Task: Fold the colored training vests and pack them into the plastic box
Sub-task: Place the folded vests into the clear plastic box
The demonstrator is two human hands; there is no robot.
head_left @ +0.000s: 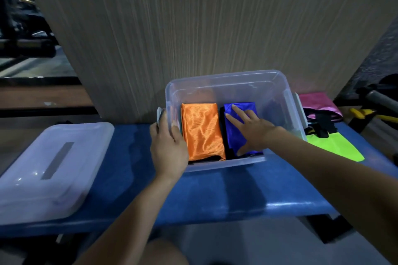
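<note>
Two folded vests are lying side by side in the clear plastic box (pixel 277 92), which is sitting on the blue surface (pixel 215 196) against a wood-grain panel. The orange vest (pixel 202 133) is filling the left part of the box and the blue vest (pixel 239 127) is lying just right of it, touching it or nearly so. The right hand (pixel 252 127) is reaching over the near rim and pressing flat on the blue vest with its fingers spread and straight, apparently settling it into place. The left hand (pixel 168 148) is gripping the box's left wall near the latch, fingers curled over the rim, seemingly steadying it.

By this view the packing looks somewhat under way but not finished. Right of the box, on the surface, a lime green vest (pixel 331 146) and a pink vest (pixel 316 101) are lying loose with black straps between them; they look unfolded, so folding and packing them is judged to be left. The lid (pixel 49 168) is resting on the surface well to the left, off the box.

The right part of the box is hard to read through the plastic, and dark fabric under the blue vest is hiding whatever else may be there. The pink vest is partly hidden behind the box's right latch, and the dim objects at the far right are too dark to name.
</note>
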